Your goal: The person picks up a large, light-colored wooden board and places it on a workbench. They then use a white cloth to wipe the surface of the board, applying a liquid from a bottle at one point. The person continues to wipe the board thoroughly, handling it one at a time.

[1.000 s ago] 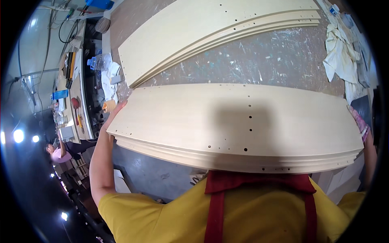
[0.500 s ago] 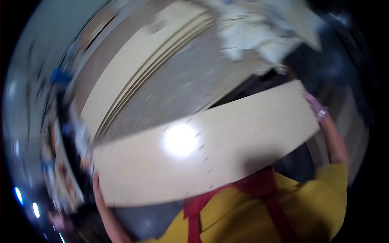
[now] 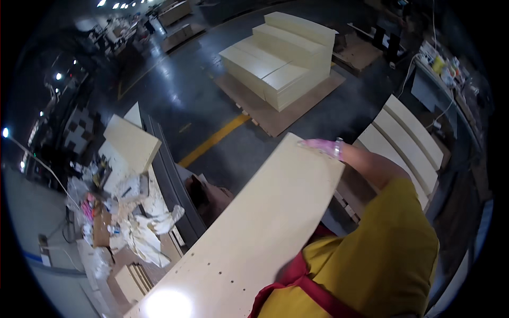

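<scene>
A long pale board (image 3: 249, 212) with a row of small dark holes crosses the view, from the lower edge up toward the middle. My right hand (image 3: 322, 148), in a pinkish glove with a metal band at the wrist, grips the board's far end. Its fingers lie over the end edge, partly hidden. The board's near end runs out of the picture at the bottom. My left hand is out of view.
Left of the board stands a cluttered bench with crumpled white cloths (image 3: 146, 238) and a pale block (image 3: 132, 143). Ahead, a stepped stack of pale boards (image 3: 281, 63) rests on a brown base sheet (image 3: 313, 108). More long boards (image 3: 400, 143) lie at the right.
I have turned: the stack of boards on the floor has come into view and the bench now lies at left. The board slants steeply, and my left hand has left the picture.
</scene>
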Demonstrator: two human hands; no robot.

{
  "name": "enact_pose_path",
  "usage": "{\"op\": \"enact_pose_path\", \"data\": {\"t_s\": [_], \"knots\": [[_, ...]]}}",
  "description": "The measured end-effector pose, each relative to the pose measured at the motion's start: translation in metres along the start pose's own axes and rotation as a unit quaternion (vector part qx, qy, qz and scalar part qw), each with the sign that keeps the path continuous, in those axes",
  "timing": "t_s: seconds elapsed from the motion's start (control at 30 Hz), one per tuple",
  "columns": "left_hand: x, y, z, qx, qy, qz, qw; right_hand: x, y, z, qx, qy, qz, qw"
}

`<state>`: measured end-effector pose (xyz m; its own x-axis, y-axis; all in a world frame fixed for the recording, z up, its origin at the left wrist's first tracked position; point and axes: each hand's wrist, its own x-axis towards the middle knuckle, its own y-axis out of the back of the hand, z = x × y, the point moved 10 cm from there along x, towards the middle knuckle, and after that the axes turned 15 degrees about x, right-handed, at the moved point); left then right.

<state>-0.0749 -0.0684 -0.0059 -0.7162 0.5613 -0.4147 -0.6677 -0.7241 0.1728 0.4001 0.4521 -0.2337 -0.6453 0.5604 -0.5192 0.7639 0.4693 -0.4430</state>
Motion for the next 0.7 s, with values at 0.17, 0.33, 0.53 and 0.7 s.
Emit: {"op": "enact_pose_path", "data": {"t_s": [0.17,0.33,0.53,0.7], "knots": [[0.074,-0.056,0.07,0.055,-0.043,-0.108,0.992,-0.048,0.13,0.024,0.082,0.061,0.119,0.988],[0.169,-0.12,0.114,0.083,-0.073,-0.204,0.973,-0.107,0.179,-0.012,0.199,0.12,0.124,0.965],[0.299,-0.224,0.137,0.086,-0.062,-0.288,0.952,-0.166,0.221,-0.039,0.162,0.118,0.284,0.938],[0.396,-0.328,0.173,0.175,-0.077,-0.359,0.913,-0.164,0.245,-0.031,0.154,0.042,0.421,0.893]]}}
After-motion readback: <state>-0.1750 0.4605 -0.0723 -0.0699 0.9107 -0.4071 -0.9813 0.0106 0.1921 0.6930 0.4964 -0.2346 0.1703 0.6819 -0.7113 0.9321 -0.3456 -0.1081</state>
